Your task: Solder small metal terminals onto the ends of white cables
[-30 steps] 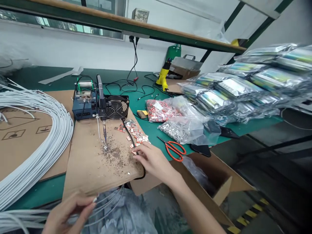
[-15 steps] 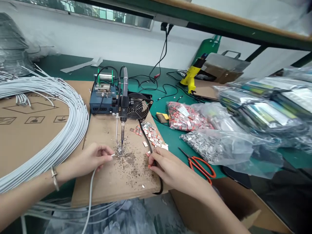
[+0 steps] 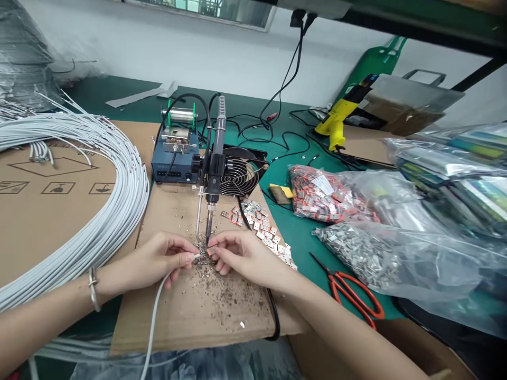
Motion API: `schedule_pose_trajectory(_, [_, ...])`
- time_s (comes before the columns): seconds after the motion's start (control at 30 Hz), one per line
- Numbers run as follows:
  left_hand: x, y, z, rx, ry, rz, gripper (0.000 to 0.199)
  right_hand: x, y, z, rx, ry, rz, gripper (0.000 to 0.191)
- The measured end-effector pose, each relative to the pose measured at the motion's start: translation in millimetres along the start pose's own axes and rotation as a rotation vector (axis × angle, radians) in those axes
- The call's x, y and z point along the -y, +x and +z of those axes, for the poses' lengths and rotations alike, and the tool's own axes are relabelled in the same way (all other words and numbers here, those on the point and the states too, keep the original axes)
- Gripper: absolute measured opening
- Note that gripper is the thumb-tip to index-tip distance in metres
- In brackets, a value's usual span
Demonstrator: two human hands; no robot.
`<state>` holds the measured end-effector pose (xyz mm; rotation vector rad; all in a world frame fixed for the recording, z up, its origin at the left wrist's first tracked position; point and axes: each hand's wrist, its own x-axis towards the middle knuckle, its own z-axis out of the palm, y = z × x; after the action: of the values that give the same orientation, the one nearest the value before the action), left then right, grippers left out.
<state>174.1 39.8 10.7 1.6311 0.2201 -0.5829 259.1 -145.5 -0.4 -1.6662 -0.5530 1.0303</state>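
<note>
My left hand [image 3: 174,257] pinches a white cable [image 3: 155,311] close to its tip, and the rest of the cable hangs down past the board's front edge. Facing it, my right hand [image 3: 233,252] is closed on a small orange-and-metal USB connector [image 3: 211,252], mostly covered by the fingers. The cable end and connector meet or nearly touch; I cannot tell which. Right above them points the tip of a soldering iron [image 3: 214,174], clamped upright in a stand. Solder crumbs [image 3: 225,295] lie scattered on the cardboard [image 3: 158,327] below.
Loose USB connectors [image 3: 269,235] lie right of the iron, before a fan [image 3: 241,174]. A blue soldering station [image 3: 176,158] stands behind. Coiled white cables [image 3: 130,211] fill the left. Orange-handled scissors [image 3: 352,295], bagged connectors [image 3: 325,195] and a yellow heat gun [image 3: 336,124] are on the right.
My right hand has moved left from beside the black cord, bringing the connector to the cable end under the iron tip. My left hand keeps its pinch. The view has shifted a little.
</note>
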Motion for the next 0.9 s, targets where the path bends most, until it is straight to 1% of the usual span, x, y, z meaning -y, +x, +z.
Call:
schedule_pose_trajectory(0.07, [-0.4, 0.3, -0.1, -0.012, -0.019, -0.018, 0.030, -5.5, 7.0, 1.7, 0.015, 0.191, 0.029, 0.013])
schedule_pose_trajectory(0.13, [-1.0, -0.1, 0.4, -0.025, -0.035, -0.032, 0.033, -9.1, 8.6, 2.5, 0.015, 0.331, 0.043, 0.020])
schedule_pose_trajectory(0.23, [-2.7, -1.2, 2.3, -0.033, -0.031, -0.048, 0.035, -10.0, 5.9, 2.6, 0.002, 0.427, 0.054, 0.029])
schedule_pose_trajectory(0.33, [-5.2, -1.8, 5.0, -0.029, -0.032, -0.048, 0.031, -8.5, 3.1, 2.2, -0.002, 0.451, 0.062, 0.030])
schedule_pose_trajectory(0.47, [-8.1, -1.2, 7.6, -0.038, -0.062, -0.045, 0.028, -8.3, 2.8, 2.8, -0.009, 0.468, 0.069, 0.026])
schedule_pose_trajectory(0.6, [-10.4, -1.9, 8.4, -0.047, -0.078, -0.079, 0.029, -8.9, 3.0, 3.3, -0.007, 0.461, 0.059, 0.020])
schedule_pose_trajectory(0.73, [-10.0, -4.5, 8.3, -0.047, -0.060, -0.131, 0.028, -7.4, 1.5, 3.1, -0.010, 0.449, 0.053, 0.019])
schedule_pose_trajectory(0.9, [-6.1, -4.1, 8.2, -0.050, -0.110, -0.161, 0.030, -5.0, 0.3, 3.4, -0.026, 0.459, 0.054, 0.019])
